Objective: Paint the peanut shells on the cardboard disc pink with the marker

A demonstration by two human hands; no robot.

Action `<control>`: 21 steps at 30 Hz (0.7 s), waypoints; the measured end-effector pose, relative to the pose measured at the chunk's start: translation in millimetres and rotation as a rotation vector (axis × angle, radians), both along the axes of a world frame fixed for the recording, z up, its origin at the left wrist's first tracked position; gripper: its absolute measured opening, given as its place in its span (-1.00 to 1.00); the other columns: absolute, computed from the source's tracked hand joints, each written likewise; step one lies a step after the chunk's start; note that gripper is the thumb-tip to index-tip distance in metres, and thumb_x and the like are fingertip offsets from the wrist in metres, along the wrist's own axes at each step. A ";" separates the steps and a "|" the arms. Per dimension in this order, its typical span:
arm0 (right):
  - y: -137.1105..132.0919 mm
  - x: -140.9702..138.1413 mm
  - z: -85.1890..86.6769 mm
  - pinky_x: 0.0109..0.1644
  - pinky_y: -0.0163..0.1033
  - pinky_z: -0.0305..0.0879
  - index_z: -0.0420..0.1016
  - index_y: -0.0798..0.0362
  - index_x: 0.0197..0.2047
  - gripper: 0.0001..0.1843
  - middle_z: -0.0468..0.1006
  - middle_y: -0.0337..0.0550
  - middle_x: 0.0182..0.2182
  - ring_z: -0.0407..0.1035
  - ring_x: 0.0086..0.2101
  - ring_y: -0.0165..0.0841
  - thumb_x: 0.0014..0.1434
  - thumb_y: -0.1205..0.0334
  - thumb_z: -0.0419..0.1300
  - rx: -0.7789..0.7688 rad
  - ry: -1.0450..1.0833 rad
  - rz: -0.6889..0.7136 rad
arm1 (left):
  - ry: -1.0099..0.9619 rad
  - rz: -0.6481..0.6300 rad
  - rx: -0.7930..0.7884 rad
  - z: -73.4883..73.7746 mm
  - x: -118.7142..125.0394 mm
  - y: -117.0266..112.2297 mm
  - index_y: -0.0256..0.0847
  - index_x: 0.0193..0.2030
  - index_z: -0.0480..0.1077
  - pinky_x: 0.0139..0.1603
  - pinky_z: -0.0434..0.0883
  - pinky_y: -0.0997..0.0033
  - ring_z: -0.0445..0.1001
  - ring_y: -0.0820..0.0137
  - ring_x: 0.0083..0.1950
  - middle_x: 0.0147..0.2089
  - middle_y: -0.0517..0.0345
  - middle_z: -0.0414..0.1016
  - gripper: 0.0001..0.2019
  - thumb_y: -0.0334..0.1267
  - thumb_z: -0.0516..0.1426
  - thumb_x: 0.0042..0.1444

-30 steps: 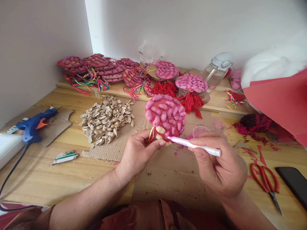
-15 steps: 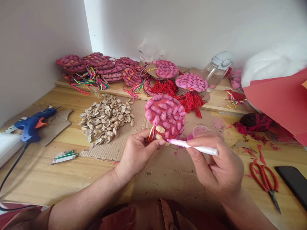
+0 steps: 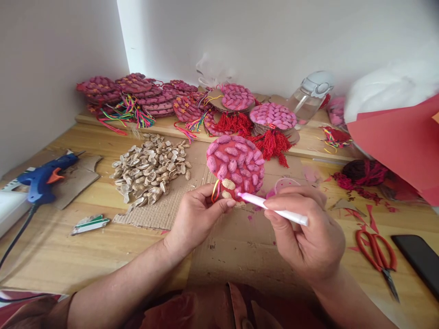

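Note:
My left hand [image 3: 195,217] pinches the lower edge of a round red disc [image 3: 236,167] covered with pink-painted peanut shells, holding it upright above the cardboard sheet [image 3: 236,246]. A coloured string loop hangs by my thumb. My right hand [image 3: 308,233] grips a white brush with a pink tip [image 3: 270,209], and that tip touches the disc's bottom edge beside two unpainted shells. A small pink paint cup [image 3: 284,185] sits just behind my right hand.
A heap of plain peanut shells [image 3: 149,169] lies at centre left. Finished discs with tassels [image 3: 192,107] line the back ledge beside a clear bottle [image 3: 308,98]. A blue glue gun [image 3: 44,176] is left; red scissors [image 3: 375,256], a black phone [image 3: 420,262] and red paper [image 3: 401,141] are right.
The brush tip dipped slightly lower and came back to the disc's bottom edge. Both hands and the disc have otherwise stayed nearly still.

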State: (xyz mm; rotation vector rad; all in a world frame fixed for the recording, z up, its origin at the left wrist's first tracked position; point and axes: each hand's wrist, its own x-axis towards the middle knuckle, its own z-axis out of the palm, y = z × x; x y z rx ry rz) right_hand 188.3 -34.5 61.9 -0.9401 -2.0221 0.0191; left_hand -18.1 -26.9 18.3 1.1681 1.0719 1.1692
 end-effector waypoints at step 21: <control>-3.4 -12.8 12.0 -0.04 -0.09 0.22 0.47 0.04 -0.15 -0.86 0.59 -0.23 -0.35 0.43 -0.23 -0.32 0.22 0.42 0.27 0.043 -0.081 -0.046 | 0.084 0.041 0.024 0.2 2.9 -3.1 -0.23 -0.33 0.55 -0.25 0.31 0.39 0.37 0.40 -0.32 -0.37 0.16 0.53 -0.86 -0.20 0.32 0.11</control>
